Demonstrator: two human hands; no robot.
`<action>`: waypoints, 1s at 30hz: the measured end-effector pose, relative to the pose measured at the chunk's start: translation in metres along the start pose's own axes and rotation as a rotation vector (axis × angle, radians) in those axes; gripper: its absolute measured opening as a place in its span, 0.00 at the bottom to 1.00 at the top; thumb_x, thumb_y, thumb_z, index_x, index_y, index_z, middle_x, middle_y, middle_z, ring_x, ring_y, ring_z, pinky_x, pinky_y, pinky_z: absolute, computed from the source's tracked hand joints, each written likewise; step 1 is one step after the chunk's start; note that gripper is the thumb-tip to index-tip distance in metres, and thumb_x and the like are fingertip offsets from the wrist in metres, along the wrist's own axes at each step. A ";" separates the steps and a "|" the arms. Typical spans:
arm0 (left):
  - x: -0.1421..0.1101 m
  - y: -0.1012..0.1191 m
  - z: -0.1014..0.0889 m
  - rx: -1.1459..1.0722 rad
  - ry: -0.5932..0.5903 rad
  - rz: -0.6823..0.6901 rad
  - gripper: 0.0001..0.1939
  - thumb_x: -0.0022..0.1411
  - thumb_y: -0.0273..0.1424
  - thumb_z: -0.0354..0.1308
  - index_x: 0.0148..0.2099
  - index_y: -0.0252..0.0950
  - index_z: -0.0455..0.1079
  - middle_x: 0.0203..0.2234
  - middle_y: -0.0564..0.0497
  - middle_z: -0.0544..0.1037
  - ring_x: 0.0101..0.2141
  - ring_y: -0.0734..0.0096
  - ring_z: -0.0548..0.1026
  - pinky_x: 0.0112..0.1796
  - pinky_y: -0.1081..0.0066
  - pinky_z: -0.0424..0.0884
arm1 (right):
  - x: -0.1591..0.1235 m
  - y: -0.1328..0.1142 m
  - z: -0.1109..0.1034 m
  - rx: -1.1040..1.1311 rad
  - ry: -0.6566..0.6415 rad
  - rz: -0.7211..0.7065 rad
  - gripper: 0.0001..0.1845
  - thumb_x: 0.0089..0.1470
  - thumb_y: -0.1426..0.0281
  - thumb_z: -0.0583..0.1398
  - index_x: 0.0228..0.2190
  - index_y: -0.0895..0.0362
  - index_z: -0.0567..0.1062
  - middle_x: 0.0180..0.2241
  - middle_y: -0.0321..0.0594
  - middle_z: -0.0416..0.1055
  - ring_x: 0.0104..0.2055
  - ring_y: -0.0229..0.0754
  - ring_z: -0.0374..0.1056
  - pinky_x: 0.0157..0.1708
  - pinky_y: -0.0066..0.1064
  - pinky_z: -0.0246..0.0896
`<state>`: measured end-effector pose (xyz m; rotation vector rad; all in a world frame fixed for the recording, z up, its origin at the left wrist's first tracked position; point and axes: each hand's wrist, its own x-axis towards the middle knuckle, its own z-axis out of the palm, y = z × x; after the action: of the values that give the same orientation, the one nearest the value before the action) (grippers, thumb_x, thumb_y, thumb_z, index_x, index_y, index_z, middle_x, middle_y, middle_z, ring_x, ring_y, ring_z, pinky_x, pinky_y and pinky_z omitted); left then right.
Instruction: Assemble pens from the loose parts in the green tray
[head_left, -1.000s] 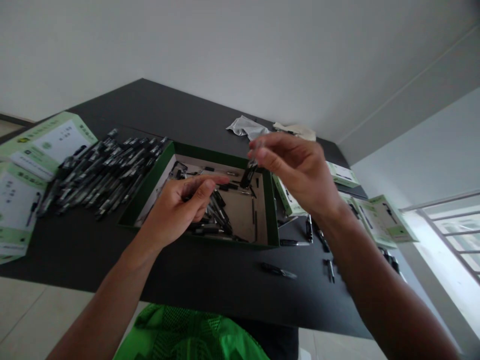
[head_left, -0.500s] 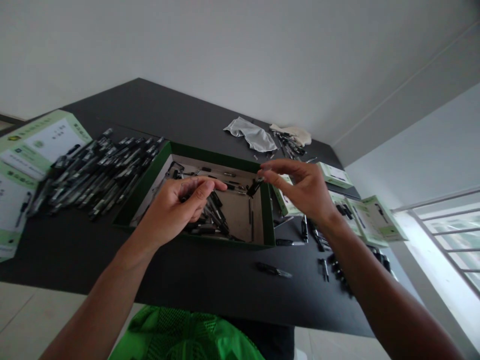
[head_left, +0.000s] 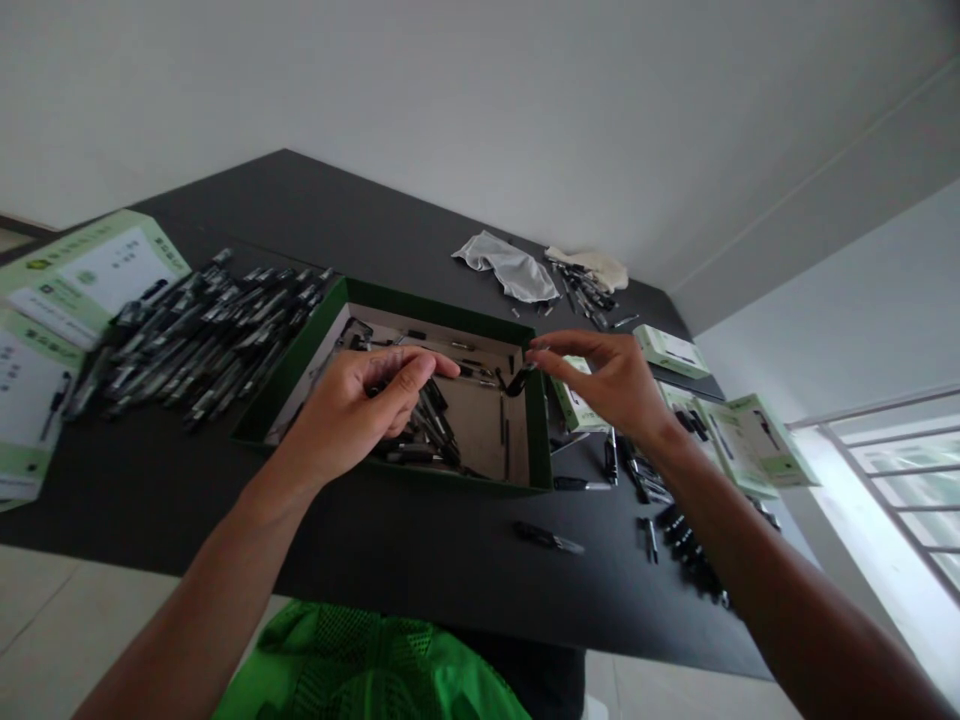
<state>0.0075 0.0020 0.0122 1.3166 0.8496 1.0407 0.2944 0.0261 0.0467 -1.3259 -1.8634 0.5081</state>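
Observation:
My left hand [head_left: 382,395] is above the left half of a green-rimmed box [head_left: 439,312], thumb pressed to curled fingers. What it pinches, if anything, is hidden. At the box's right wall, my right hand [head_left: 600,375] pinches a short black pen part [head_left: 519,380] between thumb and fingertips; it hangs tilted, and I cannot tell whether it is a cap. Under my left hand, inside the box, lies a jumble of black pens and pen parts [head_left: 431,430]. Thin refill-like sticks [head_left: 504,435] rest along the box's right side.
A large heap of pens [head_left: 217,340] lies left of the box, beside green-and-white cartons [head_left: 112,275]. Behind are a clear plastic bag [head_left: 510,268] and more pens [head_left: 585,285]. Rightward are an open carton [head_left: 739,435] and loose pens. One pen [head_left: 547,538] lies near the table's front edge.
The black pen part in my right hand has shifted slightly right and down and turned a little. My left hand keeps its pinch. The whole view has moved slightly.

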 end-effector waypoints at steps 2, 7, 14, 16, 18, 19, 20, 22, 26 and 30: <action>0.000 0.000 0.000 0.002 0.001 0.004 0.16 0.74 0.42 0.59 0.47 0.35 0.80 0.17 0.62 0.55 0.17 0.79 0.51 0.20 0.73 0.48 | 0.000 -0.001 -0.001 -0.012 -0.008 0.006 0.12 0.56 0.60 0.70 0.38 0.54 0.87 0.37 0.41 0.86 0.38 0.47 0.82 0.42 0.39 0.79; -0.001 -0.001 -0.001 0.019 0.012 0.026 0.16 0.74 0.42 0.59 0.47 0.35 0.80 0.16 0.62 0.56 0.17 0.79 0.53 0.20 0.74 0.50 | 0.000 0.001 -0.006 -0.025 -0.007 0.038 0.13 0.56 0.58 0.71 0.38 0.53 0.87 0.37 0.41 0.86 0.39 0.48 0.82 0.44 0.40 0.79; 0.000 -0.002 -0.001 -0.002 -0.001 0.015 0.15 0.74 0.42 0.59 0.47 0.36 0.80 0.17 0.61 0.55 0.17 0.79 0.52 0.19 0.73 0.48 | -0.002 0.001 -0.010 0.000 0.004 0.044 0.14 0.56 0.58 0.71 0.40 0.53 0.87 0.38 0.42 0.86 0.39 0.48 0.82 0.43 0.41 0.79; 0.000 -0.001 -0.001 -0.003 -0.005 0.017 0.16 0.74 0.42 0.59 0.47 0.36 0.80 0.17 0.62 0.54 0.17 0.80 0.51 0.19 0.73 0.48 | -0.003 0.001 -0.008 -0.002 -0.007 0.039 0.13 0.56 0.58 0.71 0.39 0.53 0.87 0.38 0.42 0.86 0.39 0.48 0.82 0.43 0.42 0.80; -0.001 -0.001 0.000 0.006 0.010 0.017 0.15 0.74 0.42 0.59 0.47 0.36 0.80 0.17 0.62 0.54 0.17 0.80 0.51 0.20 0.73 0.48 | -0.004 0.001 -0.005 -0.013 -0.033 0.035 0.13 0.56 0.58 0.71 0.38 0.53 0.87 0.37 0.42 0.86 0.39 0.48 0.82 0.43 0.42 0.80; -0.001 0.000 0.000 0.007 0.016 0.013 0.15 0.74 0.42 0.59 0.47 0.36 0.81 0.17 0.62 0.54 0.18 0.80 0.51 0.20 0.73 0.48 | -0.004 0.000 -0.004 -0.017 -0.039 0.034 0.13 0.56 0.58 0.71 0.38 0.53 0.87 0.37 0.42 0.86 0.39 0.48 0.82 0.43 0.42 0.80; -0.002 0.000 0.000 0.002 0.019 0.008 0.15 0.74 0.42 0.59 0.47 0.36 0.81 0.17 0.62 0.54 0.18 0.80 0.51 0.20 0.72 0.48 | -0.004 0.000 -0.004 -0.015 -0.040 0.034 0.13 0.56 0.58 0.71 0.38 0.53 0.87 0.37 0.42 0.86 0.39 0.48 0.82 0.43 0.41 0.80; -0.002 0.000 0.001 -0.016 0.011 -0.002 0.15 0.73 0.43 0.60 0.47 0.37 0.81 0.17 0.61 0.54 0.18 0.80 0.51 0.21 0.71 0.46 | -0.003 -0.002 -0.004 -0.005 -0.032 0.030 0.13 0.57 0.57 0.70 0.37 0.53 0.87 0.37 0.42 0.86 0.39 0.48 0.82 0.43 0.41 0.80; -0.002 0.001 0.001 -0.033 0.004 0.003 0.15 0.73 0.43 0.61 0.47 0.37 0.81 0.17 0.62 0.54 0.18 0.81 0.51 0.21 0.71 0.45 | 0.000 -0.005 -0.006 0.007 -0.011 0.029 0.12 0.56 0.58 0.71 0.34 0.53 0.87 0.37 0.41 0.85 0.39 0.48 0.82 0.43 0.40 0.79; -0.002 0.002 0.001 -0.013 0.011 -0.001 0.15 0.74 0.42 0.60 0.48 0.37 0.81 0.17 0.61 0.55 0.18 0.81 0.51 0.21 0.72 0.46 | 0.001 -0.006 -0.008 0.018 -0.044 0.029 0.12 0.55 0.59 0.72 0.37 0.53 0.87 0.36 0.42 0.85 0.38 0.48 0.82 0.42 0.41 0.79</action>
<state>0.0075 -0.0002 0.0140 1.3002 0.8503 1.0526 0.2966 0.0243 0.0560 -1.3414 -1.8733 0.5719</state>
